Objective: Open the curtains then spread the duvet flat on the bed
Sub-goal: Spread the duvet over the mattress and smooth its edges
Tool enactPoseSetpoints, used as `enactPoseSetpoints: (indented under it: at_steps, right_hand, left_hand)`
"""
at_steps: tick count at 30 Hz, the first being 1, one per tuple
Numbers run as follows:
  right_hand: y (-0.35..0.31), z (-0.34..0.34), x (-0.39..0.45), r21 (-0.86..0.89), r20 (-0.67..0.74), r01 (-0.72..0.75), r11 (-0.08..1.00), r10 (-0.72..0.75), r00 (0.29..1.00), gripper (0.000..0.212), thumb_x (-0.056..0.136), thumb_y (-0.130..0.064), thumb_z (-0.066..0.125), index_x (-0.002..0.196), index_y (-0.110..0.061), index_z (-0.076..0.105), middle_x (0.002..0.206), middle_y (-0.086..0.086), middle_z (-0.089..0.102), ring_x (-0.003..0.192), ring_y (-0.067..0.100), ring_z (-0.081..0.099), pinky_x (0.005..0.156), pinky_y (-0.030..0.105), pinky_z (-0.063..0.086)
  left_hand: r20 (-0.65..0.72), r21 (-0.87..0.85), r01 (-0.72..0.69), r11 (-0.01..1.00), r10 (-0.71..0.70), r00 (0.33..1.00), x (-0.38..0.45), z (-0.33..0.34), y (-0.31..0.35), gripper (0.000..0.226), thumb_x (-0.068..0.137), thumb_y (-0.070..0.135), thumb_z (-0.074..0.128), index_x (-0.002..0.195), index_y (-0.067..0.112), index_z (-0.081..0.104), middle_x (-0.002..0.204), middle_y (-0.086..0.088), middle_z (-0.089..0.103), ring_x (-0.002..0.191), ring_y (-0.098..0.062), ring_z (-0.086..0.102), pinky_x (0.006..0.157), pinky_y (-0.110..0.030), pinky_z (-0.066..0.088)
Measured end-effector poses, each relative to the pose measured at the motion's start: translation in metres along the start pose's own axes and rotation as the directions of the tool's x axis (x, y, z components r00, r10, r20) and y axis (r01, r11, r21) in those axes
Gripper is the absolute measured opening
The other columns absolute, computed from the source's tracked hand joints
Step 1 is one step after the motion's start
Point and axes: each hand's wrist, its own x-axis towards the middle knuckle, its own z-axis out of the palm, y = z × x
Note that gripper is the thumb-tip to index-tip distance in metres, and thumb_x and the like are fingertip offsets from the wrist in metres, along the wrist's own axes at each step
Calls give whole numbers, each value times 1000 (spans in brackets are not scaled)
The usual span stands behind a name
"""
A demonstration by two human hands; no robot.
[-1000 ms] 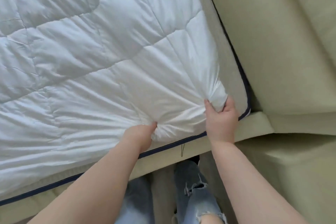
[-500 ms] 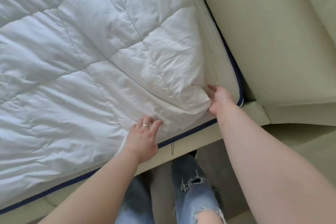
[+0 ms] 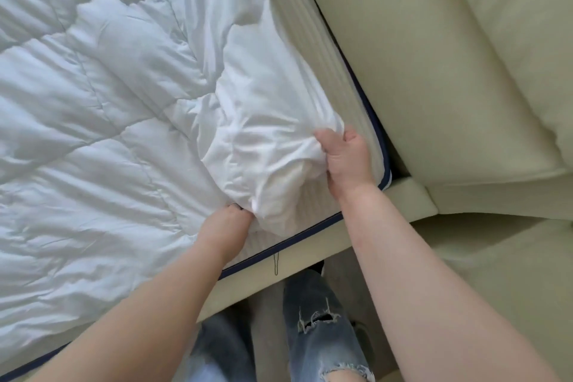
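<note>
Both hands, left hand [image 3: 228, 223] and right hand [image 3: 347, 161], have regripped the white duvet [image 3: 124, 102] corner, bunched now, ready to pull flat

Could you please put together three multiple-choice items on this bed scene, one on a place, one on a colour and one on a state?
1. Where on the bed are both hands working?
A. at the corner of the mattress
B. in the middle of the bed
C. under the frame

2. What colour is the piping along the mattress edge?
A. red
B. dark blue
C. yellow

3. How does the duvet lie at that corner?
A. smooth and flat
B. hanging to the floor
C. bunched and gripped

Answers: 1 A, the left hand and right hand sit by the mattress corner. 2 B, the piping reads dark blue. 3 C, the duvet is gathered in both fists, with bare mattress beside it.
</note>
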Motion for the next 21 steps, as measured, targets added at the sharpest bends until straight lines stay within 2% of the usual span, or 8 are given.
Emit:
enactPoseSetpoints:
  at_steps: [2, 5, 8, 11, 13, 16, 18, 21]
  right_hand:
    - [-17, -34, -15, -349, -190, 342, 873, -423, 886, 21, 73, -12, 63, 60, -25, 53, 58, -11, 54, 55, 10, 49, 51, 24, 42]
    - [-21, -80, -20, -764, -47, 407, 500, -673, 738, 32, 75, -12, 59, 58, -18, 32, 54, -2, 34, 57, 17, 34, 50, 29, 28]
    - [-7, -102, 0, -957, -15, 51, 286, -225, 974, 13, 86, -19, 57, 74, -16, 52, 70, 3, 54, 68, 24, 52, 56, 32, 39]
    - [12, -108, 19, -962, -241, -264, 74, 227, 944, 32, 94, -32, 55, 115, -9, 61, 103, 9, 63, 93, 31, 61, 78, 38, 52]
    - [24, -104, 26, -867, -360, -366, 338, 83, 929, 52, 89, -36, 59, 133, -9, 51, 122, 12, 59, 104, 34, 60, 78, 38, 48]
    - [44, -88, 29, -288, -505, -346, 893, 165, 847, 93, 69, -56, 72, 146, -27, 29, 130, -2, 50, 109, 31, 58, 79, 42, 56]
    - [56, -80, 29, -148, -487, -331, 932, 223, 845, 92, 65, -50, 80, 140, -30, 31, 112, -11, 51, 104, 27, 59, 79, 46, 59]
    - [66, -76, 30, -504, -488, -315, 804, 36, 872, 35, 84, -17, 65, 113, -16, 47, 92, -9, 54, 101, 33, 62, 79, 39, 49]
  left_hand:
    - [-9, 19, -107, 994, 107, 994, 1, -5, -7, 62, 84, 0, 43, 137, 31, 45, 118, -1, 55, 100, -26, 60, 65, -33, 46]
    - [61, 45, -188, 981, 185, 981, 3, -6, -14, 73, 77, -4, 39, 137, 38, 40, 122, 4, 54, 101, -25, 60, 66, -30, 44]
    - [96, 34, -200, 979, 196, 976, 5, -3, -16, 61, 81, 4, 44, 131, 40, 47, 126, 7, 52, 107, -23, 58, 75, -30, 47]
    - [164, -2, -150, 989, 148, 975, 6, -2, -11, 57, 83, 9, 46, 132, 39, 47, 126, 4, 48, 110, -25, 56, 84, -34, 49]
    - [201, -24, -143, 989, 145, 969, 6, -3, -8, 55, 81, 9, 47, 128, 37, 47, 120, 3, 47, 106, -25, 56, 82, -34, 48]
    - [286, -42, -143, 989, 149, 946, 3, 0, -7, 49, 79, 9, 48, 120, 36, 47, 113, 3, 47, 101, -25, 56, 83, -35, 48]
    - [363, -37, -158, 987, 161, 918, 2, -1, -10, 46, 79, 10, 47, 117, 35, 48, 112, 1, 49, 100, -26, 57, 83, -33, 46]
    - [434, -67, -143, 987, 158, 887, -2, -10, -17, 50, 79, 11, 48, 121, 37, 48, 116, 1, 49, 104, -26, 56, 84, -31, 42]
